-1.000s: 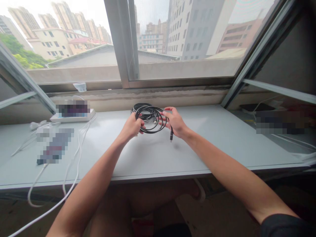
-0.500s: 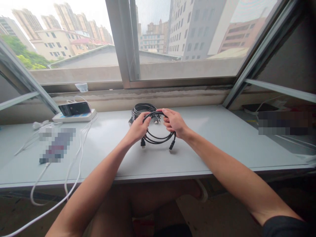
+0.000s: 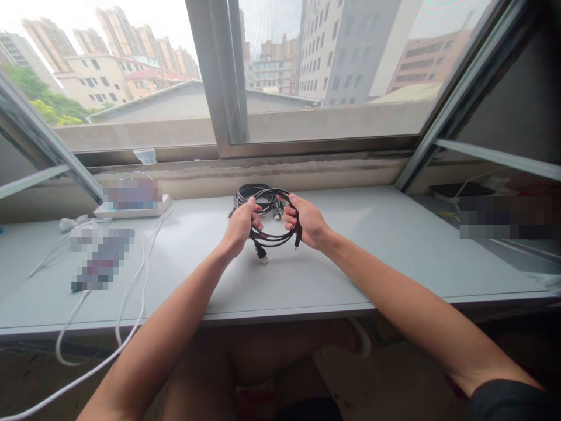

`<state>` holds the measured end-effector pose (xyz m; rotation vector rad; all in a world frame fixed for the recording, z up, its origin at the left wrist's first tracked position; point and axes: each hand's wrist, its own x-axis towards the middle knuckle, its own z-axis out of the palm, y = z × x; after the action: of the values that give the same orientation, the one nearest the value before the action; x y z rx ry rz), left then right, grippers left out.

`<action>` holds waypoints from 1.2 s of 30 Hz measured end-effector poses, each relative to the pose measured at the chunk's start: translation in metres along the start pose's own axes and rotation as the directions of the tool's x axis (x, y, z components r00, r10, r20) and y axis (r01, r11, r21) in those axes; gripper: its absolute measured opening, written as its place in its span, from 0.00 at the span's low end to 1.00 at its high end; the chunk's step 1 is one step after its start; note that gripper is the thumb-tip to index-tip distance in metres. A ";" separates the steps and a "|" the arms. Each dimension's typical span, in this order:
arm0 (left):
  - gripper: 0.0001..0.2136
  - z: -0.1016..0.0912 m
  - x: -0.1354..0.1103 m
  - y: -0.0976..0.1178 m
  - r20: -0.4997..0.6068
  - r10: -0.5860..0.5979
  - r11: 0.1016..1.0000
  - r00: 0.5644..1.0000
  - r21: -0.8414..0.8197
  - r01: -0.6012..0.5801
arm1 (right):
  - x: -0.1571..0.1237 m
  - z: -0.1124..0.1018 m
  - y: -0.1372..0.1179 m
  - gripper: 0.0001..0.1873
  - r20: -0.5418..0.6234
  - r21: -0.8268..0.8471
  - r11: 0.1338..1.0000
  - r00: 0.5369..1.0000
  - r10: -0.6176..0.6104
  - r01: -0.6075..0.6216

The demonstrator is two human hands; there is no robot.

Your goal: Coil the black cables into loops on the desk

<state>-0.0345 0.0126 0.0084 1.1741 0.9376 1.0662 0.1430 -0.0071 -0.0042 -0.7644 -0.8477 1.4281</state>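
Observation:
A coiled black cable [image 3: 276, 238] is held up between my two hands above the table. My left hand [image 3: 243, 227] grips the left side of the loop, thumb on top. On the opposite side, my right hand [image 3: 305, 221] has its fingers curled round the coil. One black plug [image 3: 260, 253] with a metal tip hangs below the loop near my left hand. The cable's other plug [image 3: 298, 238] points down beside my right palm. Just behind, more coiled black cables [image 3: 245, 193] lie on the table, partly covered by the held loop and my hands.
The pale table [image 3: 372, 251] runs along under a window. At the left are a white power strip [image 3: 165, 206], a blurred-out flat object [image 3: 105, 257] and white cords [image 3: 142, 275]. A small clear cup [image 3: 145, 156] sits on the sill. Metal frame bars [image 3: 495, 161] stand at both sides.
The held coil has turned and tilted in my hands. Its right plug has come up against my right palm, while the left plug has swung slightly right. Both hands have shifted their grip.

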 end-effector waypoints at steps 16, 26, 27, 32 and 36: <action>0.19 -0.024 0.001 0.011 0.368 0.047 0.999 0.929 0.006 -0.053 | 0.012 -0.026 -0.019 0.14 -0.111 0.023 0.992 0.987 -0.119 0.122; 0.25 -0.019 0.006 0.002 0.115 0.032 0.996 0.993 0.081 -0.041 | 0.009 -0.018 -0.008 0.21 -0.056 -0.180 0.967 0.980 -0.192 0.179; 0.25 -0.019 0.005 0.001 0.116 0.036 0.995 0.993 0.085 -0.046 | 0.009 -0.018 -0.007 0.22 -0.054 -0.199 0.963 0.979 -0.196 0.182; 0.28 -0.016 0.004 0.002 0.121 0.095 0.988 0.988 0.112 -0.109 | 0.011 -0.022 -0.003 0.28 -0.020 -0.274 0.944 0.981 -0.195 0.182; 0.27 -0.013 0.004 -0.001 0.116 0.129 0.974 0.985 0.173 -0.148 | 0.013 -0.026 0.001 0.26 -0.006 -0.339 0.919 0.976 -0.217 0.202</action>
<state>-0.0457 0.0191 0.0053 1.4503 0.8953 1.0356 0.1639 0.0077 -0.0181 -0.9274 -1.1226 1.0848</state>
